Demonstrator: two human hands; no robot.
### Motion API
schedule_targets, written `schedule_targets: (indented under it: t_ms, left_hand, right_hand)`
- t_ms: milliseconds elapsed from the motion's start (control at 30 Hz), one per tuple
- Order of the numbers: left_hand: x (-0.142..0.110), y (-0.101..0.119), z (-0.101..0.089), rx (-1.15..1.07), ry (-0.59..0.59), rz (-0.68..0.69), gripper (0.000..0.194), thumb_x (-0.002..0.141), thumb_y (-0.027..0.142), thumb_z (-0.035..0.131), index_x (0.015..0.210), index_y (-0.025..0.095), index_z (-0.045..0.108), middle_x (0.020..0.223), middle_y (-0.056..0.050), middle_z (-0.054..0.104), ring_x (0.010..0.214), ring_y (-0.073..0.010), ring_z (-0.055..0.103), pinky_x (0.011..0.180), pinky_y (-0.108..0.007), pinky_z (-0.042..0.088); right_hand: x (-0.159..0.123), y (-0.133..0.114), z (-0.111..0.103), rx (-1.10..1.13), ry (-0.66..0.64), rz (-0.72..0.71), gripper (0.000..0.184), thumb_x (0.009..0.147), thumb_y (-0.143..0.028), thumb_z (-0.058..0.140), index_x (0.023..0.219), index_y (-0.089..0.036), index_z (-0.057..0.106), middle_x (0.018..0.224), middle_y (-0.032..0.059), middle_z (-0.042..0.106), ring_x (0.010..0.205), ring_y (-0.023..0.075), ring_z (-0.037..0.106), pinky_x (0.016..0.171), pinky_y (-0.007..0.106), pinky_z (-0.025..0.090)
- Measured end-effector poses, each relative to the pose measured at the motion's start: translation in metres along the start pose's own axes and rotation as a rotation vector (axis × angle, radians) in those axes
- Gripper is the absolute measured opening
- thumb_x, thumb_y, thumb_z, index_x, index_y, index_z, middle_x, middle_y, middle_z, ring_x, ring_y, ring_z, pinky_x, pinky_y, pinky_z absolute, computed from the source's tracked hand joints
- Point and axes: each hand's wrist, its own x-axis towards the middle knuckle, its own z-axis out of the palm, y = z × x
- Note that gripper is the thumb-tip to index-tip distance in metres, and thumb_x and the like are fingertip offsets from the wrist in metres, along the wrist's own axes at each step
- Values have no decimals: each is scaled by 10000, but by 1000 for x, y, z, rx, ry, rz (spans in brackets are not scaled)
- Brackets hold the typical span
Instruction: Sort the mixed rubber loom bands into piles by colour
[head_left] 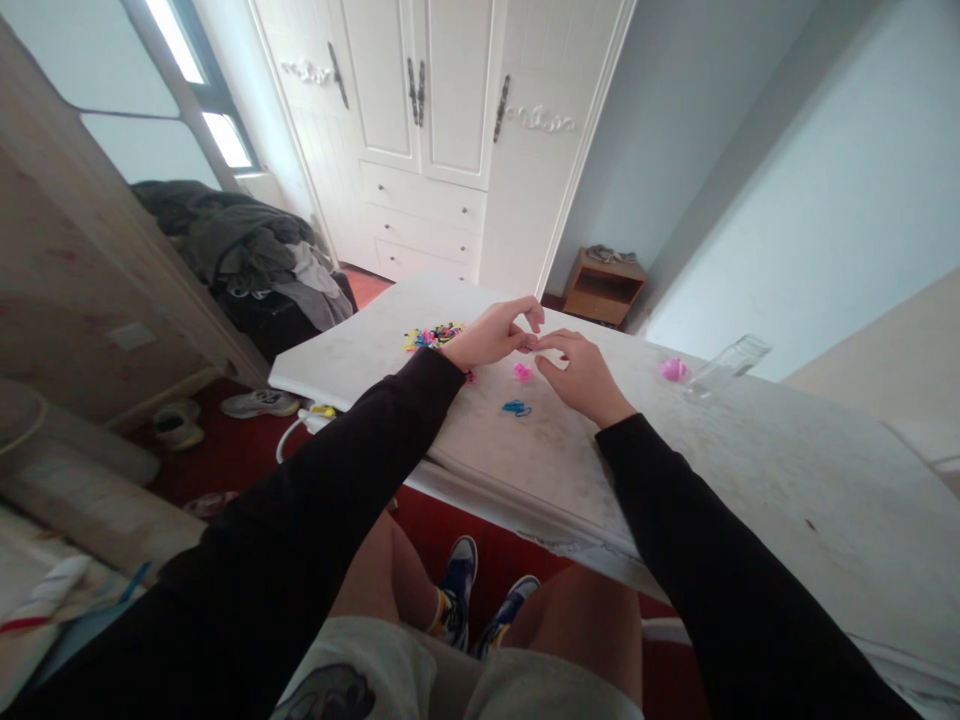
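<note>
Over the white table, the fingertips of my left hand [496, 333] and my right hand [585, 378] meet. My left thumb and a finger are pinched together, with its index finger arched above. The right fingers are drawn together at the same spot; anything held between the hands is too small to make out. Beside my left wrist lies a pile of small multicoloured bands [433, 336], partly hidden by the hand. Below the fingertips sits a small pink cluster [522, 372]. Nearer to me is a little bunch of blue bands [517, 408].
Right of my hands, a pink rounded object [674, 370] rests near a clear glass bottle [729, 366]. The white table [517, 470] has its front edge just before my knees. A white power strip [315, 420] is at its left edge. A white wardrobe [427, 130] stands behind.
</note>
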Motion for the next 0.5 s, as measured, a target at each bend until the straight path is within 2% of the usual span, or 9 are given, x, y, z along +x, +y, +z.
schedule_targets:
  t_ms: [67, 167, 300, 400, 500]
  left_hand:
    - [0, 1, 0, 14, 26, -15, 146, 908, 62, 586, 992, 180, 566, 1037, -26, 653, 740, -100, 753, 679, -232, 629]
    - [1, 3, 0, 119, 78, -37, 93, 946, 148, 632, 921, 187, 551, 837, -2, 655, 685, -125, 751, 588, -210, 546]
    - [2, 4, -3, 303, 124, -16, 139, 938, 174, 662, 833, 192, 573, 745, 3, 651, 609, -107, 657, 600, -239, 485]
    - [2, 4, -4, 381, 121, 23, 124, 939, 185, 658, 830, 196, 599, 734, 6, 632, 638, -121, 596, 644, -266, 466]
    - [2, 3, -4, 422, 110, 66, 145, 948, 201, 643, 813, 198, 590, 717, 13, 598, 654, -130, 543, 659, -278, 432]
  right_hand:
    - [2, 3, -6, -27, 17, -20, 221, 890, -217, 593, 979, -204, 795, 1095, 108, 805, 1085, 282, 702, 950, 457, 560]
    - [1, 21, -25, -87, 113, -16, 200, 883, -246, 593, 900, -192, 785, 1019, 116, 807, 1069, 294, 709, 1032, 505, 535]
    - [-14, 65, -58, -122, 255, 157, 217, 882, -319, 586, 878, -214, 775, 1022, 120, 806, 1047, 307, 717, 866, 480, 592]
    - [-32, 93, -74, -117, 225, 235, 205, 861, -340, 612, 858, -223, 779, 1019, 127, 812, 1022, 306, 728, 859, 479, 601]
    - [-41, 104, -75, -89, 182, 263, 220, 861, -357, 629, 879, -211, 792, 1053, 135, 820, 1024, 303, 735, 864, 474, 603]
